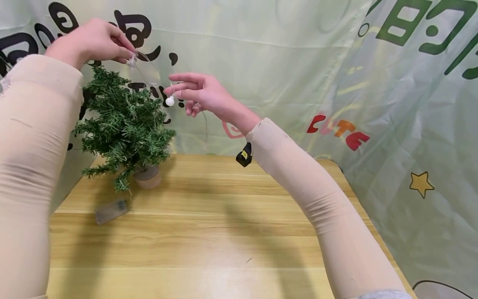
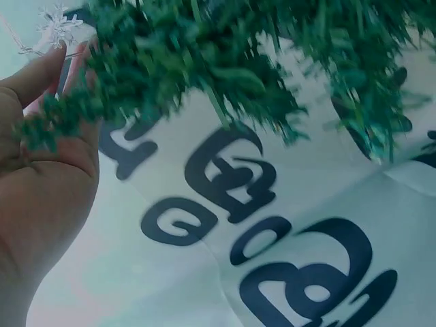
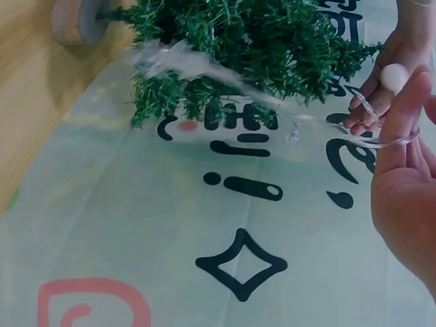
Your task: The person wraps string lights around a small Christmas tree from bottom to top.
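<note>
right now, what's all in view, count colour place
table: 1, light wood, below
small tree: 1, green, table's back left
tree base: 1, brown, under tree
tag: 1, brown, in front of tree
strand: at least 1, clear, beside tree
ball: 1, white, right of tree
snowflake-like ornament: 1, clear, near treetop
sliver: 1, dark, on table
backdrop: at least 1, pale green, behind and right
sleeves: 2, beige, both arms
wrist device: 1, black, by right sleeve
left hand: 1, holding strand
right hand: 1, holding strand

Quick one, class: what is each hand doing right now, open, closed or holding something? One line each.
Left hand: closed, pinching clear cord at a spiky ornament.
Right hand: closed, holding clear cord, a white ball near its fingertips.
</note>
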